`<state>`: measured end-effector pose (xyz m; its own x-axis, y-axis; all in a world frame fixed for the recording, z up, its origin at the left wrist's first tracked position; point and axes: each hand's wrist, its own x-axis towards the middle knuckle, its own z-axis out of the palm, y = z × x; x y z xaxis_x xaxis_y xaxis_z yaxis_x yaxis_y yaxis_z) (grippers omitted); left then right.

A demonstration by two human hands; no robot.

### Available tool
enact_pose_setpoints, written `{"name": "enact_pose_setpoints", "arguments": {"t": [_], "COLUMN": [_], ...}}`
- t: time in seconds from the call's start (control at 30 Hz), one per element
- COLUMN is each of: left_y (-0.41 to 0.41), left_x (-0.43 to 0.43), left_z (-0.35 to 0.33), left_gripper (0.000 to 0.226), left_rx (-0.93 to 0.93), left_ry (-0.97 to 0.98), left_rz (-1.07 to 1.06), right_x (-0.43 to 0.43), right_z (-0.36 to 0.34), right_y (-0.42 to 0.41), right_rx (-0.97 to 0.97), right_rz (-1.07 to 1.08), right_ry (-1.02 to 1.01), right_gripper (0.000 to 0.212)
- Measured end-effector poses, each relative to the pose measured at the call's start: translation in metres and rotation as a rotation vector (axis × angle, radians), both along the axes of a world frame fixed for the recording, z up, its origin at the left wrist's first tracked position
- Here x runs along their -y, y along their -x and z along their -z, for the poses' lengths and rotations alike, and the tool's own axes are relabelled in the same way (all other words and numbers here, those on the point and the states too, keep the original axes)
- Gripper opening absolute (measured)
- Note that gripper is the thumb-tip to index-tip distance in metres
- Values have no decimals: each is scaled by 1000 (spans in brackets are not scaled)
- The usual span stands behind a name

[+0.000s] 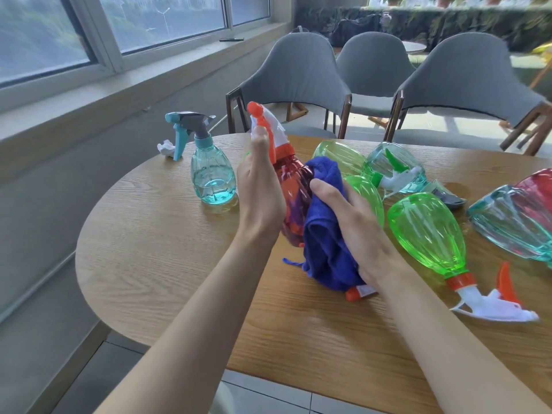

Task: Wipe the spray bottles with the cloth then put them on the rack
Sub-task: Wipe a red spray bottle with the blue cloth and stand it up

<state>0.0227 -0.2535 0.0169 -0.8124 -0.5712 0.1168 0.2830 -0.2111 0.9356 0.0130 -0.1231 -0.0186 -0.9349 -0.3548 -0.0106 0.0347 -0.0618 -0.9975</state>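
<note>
Far left on the table (143, 240): a crumpled white paper (165, 148), then an upright teal bottle (212, 174) standing on its own, apart from the pile. It may be wiped already, cannot tell.

Centre: the left hand (260, 192) is clamped on the red bottle (294, 198), thumb up by the orange neck, holding it raised and tilted over the table. The blue cloth (327, 234) is wrapped against the bottle's right side. The right hand (358, 231) grips the cloth, thumb across it, pressing it onto the bottle; the other fingers are hidden behind the cloth. Step in hand, judged: wiping this red bottle. An orange nozzle tip (358, 292) pokes out under the right wrist; which bottle it belongs to is unclear.

Right of the hands: unsorted bottles lie on their sides, touching or overlapping. There are a far green bottle (337, 153), a middle green bottle (366, 198), a lying teal bottle (397, 165), and a near green bottle (427, 231) with an orange collar and white head. At the right edge are an edge teal bottle (504, 222) and an edge red bottle (537, 186), both cut off.

No rack in view, so nothing is seen placed. Progress, judged: early. One bottle is mid-wipe, at least six lying bottles are left, and all the rack placing remains. Grey chairs (298, 73) stand behind.
</note>
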Motion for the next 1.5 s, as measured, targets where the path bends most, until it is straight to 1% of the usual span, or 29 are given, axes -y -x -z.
{"name": "enact_pose_setpoints", "arguments": {"t": [0.07, 0.1, 0.13, 0.17, 0.2, 0.23, 0.27, 0.33, 0.4, 0.43, 0.47, 0.53, 0.57, 0.63, 0.77, 0.83, 0.87, 0.9, 0.93, 0.97, 1.0, 1.07, 1.13, 1.17, 1.2, 1.27, 1.3, 1.4, 1.5], "left_y": [2, 4, 6, 7, 7, 9, 9, 9, 8, 9, 8, 7, 6, 2, -9, -10, -9, -8, -7, -6, -6, -5, -6, -7, -7, -7, -6, -5, -2], "left_x": [3, 5, 8, 9, 10, 10, 10, 8, 7, 7, 7, 7, 6, 3, -6, -7, -8, -8, -9, -8, -7, -3, -2, -3, -4, -7, -9, -10, -8], "left_z": [1, 2, 3, 4, 4, 5, 5, 5, 5, 6, 6, 4, 3, -1, -10, -11, -11, -10, -10, -9, -9, -9, -9, -9, -8, -8, -7, -7, -4], "left_gripper": [42, 42, 44, 47, 51, 51, 50, 48, 51, 54, 57, 60, 59, 51, 49, 47, 50, 56, 63, 64, 62, 54, 55, 56, 53, 48, 47, 51, 56], "left_rx": [0, -2, 2, 13, 20, 18, 13, 6, -12, -14, -10, 3, 12, 35, 4, -9, -12, -13, -16, -18, -18, -7, -18, -31, -44, -63, -57, -54, -87], "left_ry": [-63, -107, -145, -169, -181, -181, -170, -150, -169, -180, -186, -167, -130, -11, 186, 227, 237, 243, 249, 247, 241, 245, 268, 303, 350, 418, 419, 366, 355], "left_rz": [-19, -27, -30, -30, -27, -24, -20, -19, 15, 35, 54, 72, 75, 87, 170, 184, 179, 169, 153, 128, 101, 77, 81, 80, 69, 61, 66, 84, 122], "right_x": [2, 4, 5, 6, 7, 8, 7, 3, -4, -6, -7, -6, -5, -3, 4, 9, 11, 14, 17, 20, 23, 26, 25, 24, 22, 18, 17, 16, 18], "right_z": [3, 6, 8, 11, 12, 14, 14, 5, -2, -6, -8, -7, -6, -7, -11, -10, -8, -4, 0, 5, 9, 13, 12, 9, 3, -9, -14, -19, -17], "right_y": [-6, -9, -11, -13, -13, -12, -10, -6, -3, -3, -3, -5, -7, -9, -13, -14, -13, -14, -15, -15, -17, -18, -16, -15, -15, -14, -14, -13, -11], "right_rx": [-181, -318, -467, -608, -692, -689, -609, -308, 6, 73, 70, -83, -174, -322, -547, -632, -668, -707, -747, -798, -859, -955, -938, -875, -781, -600, -550, -506, -462], "right_rz": [40, 71, 103, 135, 153, 149, 126, 47, -40, -56, -51, -22, -6, 28, 140, 204, 234, 258, 272, 276, 273, 252, 238, 230, 218, 197, 201, 230, 277], "right_ry": [-121, -199, -280, -369, -425, -429, -380, -179, 32, 74, 60, -62, -136, -241, -363, -407, -415, -425, -448, -486, -534, -598, -585, -555, -527, -487, -473, -441, -353], "right_gripper": [35, 33, 34, 43, 52, 56, 53, 40, 38, 37, 38, 42, 41, 34, 26, 25, 26, 33, 46, 61, 72, 78, 77, 74, 66, 32, 23, 30, 30]}}
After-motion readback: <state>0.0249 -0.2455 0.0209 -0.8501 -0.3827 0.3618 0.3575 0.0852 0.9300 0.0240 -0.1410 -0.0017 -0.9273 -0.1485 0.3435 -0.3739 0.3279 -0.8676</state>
